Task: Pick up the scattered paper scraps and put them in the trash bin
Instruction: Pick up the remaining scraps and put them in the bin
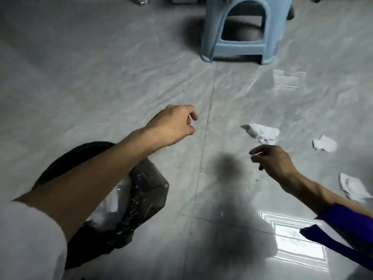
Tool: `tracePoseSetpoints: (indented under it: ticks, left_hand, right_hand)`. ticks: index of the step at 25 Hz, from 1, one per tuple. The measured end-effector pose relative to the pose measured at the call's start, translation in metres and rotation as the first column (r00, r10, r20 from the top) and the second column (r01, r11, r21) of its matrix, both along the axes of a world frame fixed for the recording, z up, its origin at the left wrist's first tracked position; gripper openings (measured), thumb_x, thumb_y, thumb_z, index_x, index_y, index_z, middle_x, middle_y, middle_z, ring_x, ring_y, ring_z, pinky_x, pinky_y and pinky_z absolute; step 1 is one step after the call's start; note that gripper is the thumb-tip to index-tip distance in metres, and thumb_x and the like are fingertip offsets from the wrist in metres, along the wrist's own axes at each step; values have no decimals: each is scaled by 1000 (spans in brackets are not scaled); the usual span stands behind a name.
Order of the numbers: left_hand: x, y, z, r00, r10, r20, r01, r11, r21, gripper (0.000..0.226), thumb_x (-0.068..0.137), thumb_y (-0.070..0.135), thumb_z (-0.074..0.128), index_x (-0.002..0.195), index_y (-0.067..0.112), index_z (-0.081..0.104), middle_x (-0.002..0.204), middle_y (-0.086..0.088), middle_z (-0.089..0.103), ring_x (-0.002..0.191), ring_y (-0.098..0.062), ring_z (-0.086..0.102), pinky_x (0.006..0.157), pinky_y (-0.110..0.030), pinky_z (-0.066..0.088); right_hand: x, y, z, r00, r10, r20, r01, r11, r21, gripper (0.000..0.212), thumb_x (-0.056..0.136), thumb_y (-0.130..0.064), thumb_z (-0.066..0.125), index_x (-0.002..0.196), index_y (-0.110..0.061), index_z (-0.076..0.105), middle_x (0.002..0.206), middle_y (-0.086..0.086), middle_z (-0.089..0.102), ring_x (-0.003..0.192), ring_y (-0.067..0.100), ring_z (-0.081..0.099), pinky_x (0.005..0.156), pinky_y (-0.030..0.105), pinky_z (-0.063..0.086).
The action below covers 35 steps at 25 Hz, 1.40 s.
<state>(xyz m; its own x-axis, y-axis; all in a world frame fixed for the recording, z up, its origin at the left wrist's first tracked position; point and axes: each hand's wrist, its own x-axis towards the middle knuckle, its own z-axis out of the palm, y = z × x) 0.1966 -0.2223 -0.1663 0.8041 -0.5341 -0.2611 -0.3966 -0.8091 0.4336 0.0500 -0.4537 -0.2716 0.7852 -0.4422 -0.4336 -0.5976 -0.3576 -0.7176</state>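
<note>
Both hands, left hand (171, 126) and right hand (274, 160), loosely curled, empty; paper scraps (262, 132) just beyond right; trash bin (141, 190) under left forearm.

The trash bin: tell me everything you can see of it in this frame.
The trash bin stands on the grey tiled floor at lower left, lined with a dark, thin plastic bag whose edge folds out over the rim. White paper already lies inside. The left forearm crosses above it and hides much of its opening, so its full shape cannot be told. Nothing visibly touches it apart from the floor.
</note>
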Motion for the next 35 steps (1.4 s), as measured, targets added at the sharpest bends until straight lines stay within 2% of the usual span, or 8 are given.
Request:
tracePoseSetpoints:
  ticks: [3, 7, 14, 19, 25, 27, 29, 35]
  left_hand:
    - [-18, -73, -26, 986, -163, -25, 163, 986, 25, 32, 81, 27, 64, 112, 30, 57, 112, 5, 61, 84, -14, 59, 78, -34, 52]
    - [-44, -135, -60, 951, -307, -40, 309, 950, 55, 41, 80, 27, 62, 120, 28, 51, 121, 1, 55, 90, -17, 55, 86, -41, 50]
    - [-47, -174, -107, 943, -320, -93, 323, 946, 21, 45, 78, 26, 65, 120, 26, 50, 132, -1, 47, 99, -18, 54, 83, -30, 42]
    - [-43, -175, -133, 960, -267, -81, 269, 963, 11, 49, 79, 23, 67, 124, 23, 50, 137, -2, 43, 111, -19, 53, 87, -26, 39]
    - [-33, -192, -158, 954, -294, -63, 294, 956, -13, 63, 79, 20, 66, 135, 28, 40, 142, -1, 36, 123, -28, 45, 101, -38, 40]
    - [-31, -208, -166, 946, -323, -20, 322, 947, -11, 66, 79, 22, 65, 138, 29, 37, 143, -5, 33, 124, -30, 43, 103, -39, 38]
    - [-30, -224, -177, 928, -374, 11, 373, 927, 51, 70, 82, 30, 64, 143, 34, 30, 150, -8, 23, 126, -31, 38, 107, -39, 35]
    - [-42, -248, -215, 871, -490, -29, 469, 815, 340, 75, 80, 60, 56, 142, 49, 17, 152, -11, 16, 130, -36, 26, 110, -46, 27]
  right_hand:
    - [-73, -94, -29, 950, -28, -312, -87, 934, -348, 35, 78, -32, 73, 111, -22, 65, 112, 12, 67, 89, 28, 67, 78, 35, 52]
    - [-146, -142, -62, 858, 80, -507, -328, 845, -422, 63, 80, -40, 71, 136, -23, 45, 129, 21, 51, 100, 39, 62, 86, 46, 51]
    - [-156, -157, -103, 985, 54, -163, -124, 881, -456, 6, 81, -8, 67, 86, -7, 68, 88, 15, 65, 85, 34, 62, 73, 40, 50]
    - [-161, -224, -108, 977, -148, -154, 22, 786, -618, 9, 80, -9, 69, 89, -7, 72, 123, 18, 58, 111, 39, 51, 92, 36, 40]
    - [-151, -222, -113, 976, -213, -45, 171, 877, -449, 20, 75, 15, 61, 80, -1, 72, 86, 19, 67, 74, 32, 67, 72, 31, 56]
    - [-149, -225, -111, 967, -248, -58, 203, 888, -412, 26, 74, 21, 57, 76, -1, 70, 76, 15, 65, 59, 12, 61, 58, 6, 48]
    - [-146, -226, -109, 961, -264, -76, 217, 898, -382, 27, 70, 25, 58, 73, 0, 69, 71, 12, 62, 56, 1, 53, 49, -1, 39]
    - [-145, -226, -108, 965, -256, -65, 215, 905, -368, 22, 68, 21, 61, 76, 2, 68, 79, 17, 66, 73, 32, 64, 69, 43, 56]
